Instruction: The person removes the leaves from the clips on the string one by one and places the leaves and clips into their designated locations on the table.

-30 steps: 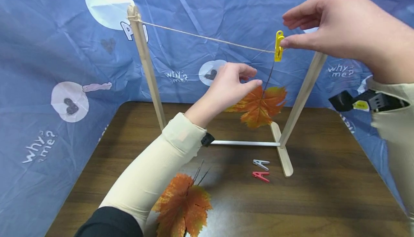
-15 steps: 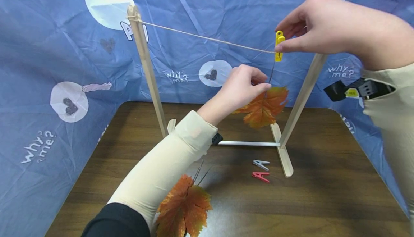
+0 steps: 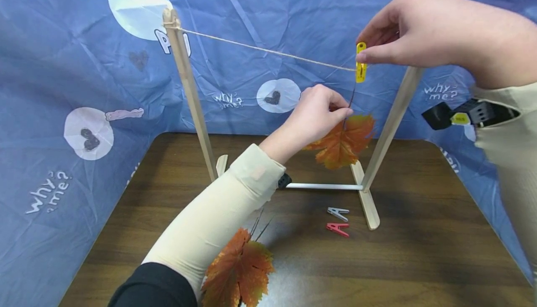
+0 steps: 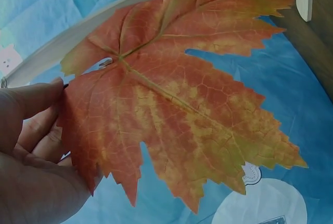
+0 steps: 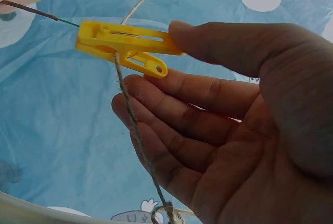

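Observation:
On the string sits a yellow clothespin, its handles pinched between thumb and fingers of my right hand. The clothespin's nose meets the end of a thin dark stem. Below it hangs an orange-red maple leaf. My left hand pinches that stem just above the leaf; in the left wrist view the leaf hides part of the fingers.
A wooden stand has a left post, a right post and a white crossbar. On the brown table lie a grey clothespin, a red clothespin and more maple leaves.
My left hand has moved right and taken hold of the leaf's stem. My right hand has closed its fingers onto the yellow clothespin, which it earlier touched with the thumb.

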Available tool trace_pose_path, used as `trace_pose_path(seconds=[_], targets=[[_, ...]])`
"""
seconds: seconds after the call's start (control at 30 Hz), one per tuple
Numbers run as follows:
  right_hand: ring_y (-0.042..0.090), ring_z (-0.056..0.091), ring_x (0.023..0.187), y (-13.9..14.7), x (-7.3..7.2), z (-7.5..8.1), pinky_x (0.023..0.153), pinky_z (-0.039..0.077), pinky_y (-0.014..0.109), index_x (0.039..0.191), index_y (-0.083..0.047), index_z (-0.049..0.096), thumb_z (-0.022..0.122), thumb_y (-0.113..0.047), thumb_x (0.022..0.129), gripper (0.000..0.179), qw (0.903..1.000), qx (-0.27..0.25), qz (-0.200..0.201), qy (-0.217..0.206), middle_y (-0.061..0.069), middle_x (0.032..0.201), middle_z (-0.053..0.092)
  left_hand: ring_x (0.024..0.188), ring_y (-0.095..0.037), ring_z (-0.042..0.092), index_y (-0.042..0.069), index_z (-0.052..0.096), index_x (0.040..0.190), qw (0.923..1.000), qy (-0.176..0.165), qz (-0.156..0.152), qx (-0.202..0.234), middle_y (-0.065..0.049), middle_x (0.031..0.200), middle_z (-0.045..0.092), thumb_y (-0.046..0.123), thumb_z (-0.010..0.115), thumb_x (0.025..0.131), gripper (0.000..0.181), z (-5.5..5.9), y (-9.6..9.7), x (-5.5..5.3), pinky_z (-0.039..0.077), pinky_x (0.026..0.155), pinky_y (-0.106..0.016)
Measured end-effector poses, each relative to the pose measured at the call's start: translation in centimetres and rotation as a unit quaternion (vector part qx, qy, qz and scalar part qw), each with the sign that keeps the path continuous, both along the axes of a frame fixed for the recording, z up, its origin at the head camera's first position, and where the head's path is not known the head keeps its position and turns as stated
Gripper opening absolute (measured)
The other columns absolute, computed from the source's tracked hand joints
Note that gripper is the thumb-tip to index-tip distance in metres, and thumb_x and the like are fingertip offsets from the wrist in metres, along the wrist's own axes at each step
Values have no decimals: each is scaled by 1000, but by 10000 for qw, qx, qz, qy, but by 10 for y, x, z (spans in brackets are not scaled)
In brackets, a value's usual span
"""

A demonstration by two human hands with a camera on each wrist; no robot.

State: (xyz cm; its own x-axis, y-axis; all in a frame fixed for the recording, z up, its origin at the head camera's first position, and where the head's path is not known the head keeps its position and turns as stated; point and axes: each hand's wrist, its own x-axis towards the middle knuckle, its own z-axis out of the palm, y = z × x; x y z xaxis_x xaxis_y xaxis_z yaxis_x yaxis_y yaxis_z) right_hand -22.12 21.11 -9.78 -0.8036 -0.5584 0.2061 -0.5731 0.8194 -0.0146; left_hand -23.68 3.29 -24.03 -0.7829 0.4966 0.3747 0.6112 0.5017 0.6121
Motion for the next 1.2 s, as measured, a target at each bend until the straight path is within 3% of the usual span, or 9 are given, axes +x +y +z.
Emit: trace_pose_path(seconds=[0.33, 0.57, 0.87, 1.2], targets=[[22, 65, 80, 2, -4, 2, 58, 44, 19, 113, 2, 75, 75, -27, 95, 34, 10000, 4, 38, -81, 11, 93, 75, 75, -6, 62, 11, 82, 89, 9999, -29, 94, -56, 6, 82, 72, 17, 73, 97, 13, -1, -3, -2, 46, 70, -20], [25, 68, 83, 6, -4, 3, 61, 44, 13, 109, 4, 76, 78, -18, 93, 27, 9998, 77, 7, -170, 13, 92, 75, 75, -6, 63, 11, 81, 90, 9999, 12, 118, -87, 5, 81, 73, 17, 72, 97, 13, -1, -3, -2, 46, 69, -20], [24, 60, 71, 7, -4, 3, 51, 43, 27, 105, 3, 78, 75, -18, 95, 23, 9989, 356, 54, 291, 17, 91, 75, 79, -7, 63, 11, 82, 92, 9993, 172, 111, -307, 5, 86, 73, 18, 72, 98, 14, -2, -3, -3, 45, 72, -21], [25, 51, 65, 9, 1, 3, 46, 32, 24, 108, 5, 76, 72, -15, 97, 23, 9967, -64, 126, 799, 22, 91, 74, 79, -8, 63, 8, 82, 94, 9996, 108, -25, -250, 3, 84, 74, 15, 72, 97, 13, -8, -7, -2, 45, 73, -20]])
